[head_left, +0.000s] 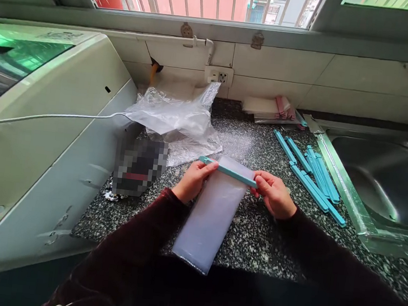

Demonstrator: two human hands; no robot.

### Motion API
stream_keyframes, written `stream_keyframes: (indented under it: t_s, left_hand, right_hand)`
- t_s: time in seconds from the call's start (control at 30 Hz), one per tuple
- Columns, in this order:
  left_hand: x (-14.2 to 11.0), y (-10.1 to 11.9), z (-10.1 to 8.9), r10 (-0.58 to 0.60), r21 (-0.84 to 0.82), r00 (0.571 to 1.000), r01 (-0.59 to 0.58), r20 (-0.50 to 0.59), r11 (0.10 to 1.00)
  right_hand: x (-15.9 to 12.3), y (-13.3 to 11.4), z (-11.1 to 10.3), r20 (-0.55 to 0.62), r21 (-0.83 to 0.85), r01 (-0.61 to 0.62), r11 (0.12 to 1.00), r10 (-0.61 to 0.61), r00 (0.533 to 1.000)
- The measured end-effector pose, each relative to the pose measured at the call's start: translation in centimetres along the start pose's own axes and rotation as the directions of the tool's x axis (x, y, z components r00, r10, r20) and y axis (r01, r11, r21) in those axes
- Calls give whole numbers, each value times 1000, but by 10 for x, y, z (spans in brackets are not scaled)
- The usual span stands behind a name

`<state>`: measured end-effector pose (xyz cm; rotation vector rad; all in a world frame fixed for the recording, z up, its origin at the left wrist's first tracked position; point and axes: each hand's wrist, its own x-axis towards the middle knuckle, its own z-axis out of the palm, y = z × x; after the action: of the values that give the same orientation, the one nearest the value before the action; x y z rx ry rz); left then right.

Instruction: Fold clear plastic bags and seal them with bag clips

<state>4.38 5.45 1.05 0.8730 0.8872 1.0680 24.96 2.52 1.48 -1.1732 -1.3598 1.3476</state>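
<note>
A teal bag sealing clip (236,175) lies across the upper part of a clear plastic bag (207,217). My left hand (194,177) is closed on the clip's left end, with the thumb on top. At the clip's right end, my right hand (273,193) pinches it between thumb and fingers. The bag hangs flat toward me below the clip, and a short stretch of it shows beyond. Whether the clip is snapped closed I cannot tell. Several more teal clips (311,185) lie in a loose pile right of my right hand.
Crumpled clear plastic (178,120) lies on the speckled countertop (253,242), behind a blurred dark object (139,168). A large pale machine (62,132) with a white cable stands left. Stacked plastic bags (264,108) rest by the wall. A metal sink (381,178) is at right.
</note>
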Motion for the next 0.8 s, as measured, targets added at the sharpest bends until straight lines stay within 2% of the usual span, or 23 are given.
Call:
stream_keyframes:
  t_s: [0.1, 0.17, 0.33, 0.53, 0.8]
  left_hand:
    - [-1, -5, -2, 32, 137, 995, -45, 92, 990]
    - [-1, -6, -3, 71, 187, 992, -90, 107, 978]
    - [-1, -6, -3, 194, 239, 977, -209, 86, 948]
    - [-3, -2, -1, 204, 248, 974, -224, 102, 943]
    - [-6, 1, -1, 193, 246, 973, -219, 126, 944]
  right_hand:
    - [-3, -5, 2, 62, -188, 9, 982, 3, 998]
    - [-5, -8, 3, 72, -254, 15, 967, 3, 997]
    - [-6, -7, 4, 53, -326, 32, 945, -16, 998]
    - [-6, -2, 6, 92, -374, 57, 926, -24, 995]
    - [-8, -2, 7, 62, -380, 83, 921, -63, 996]
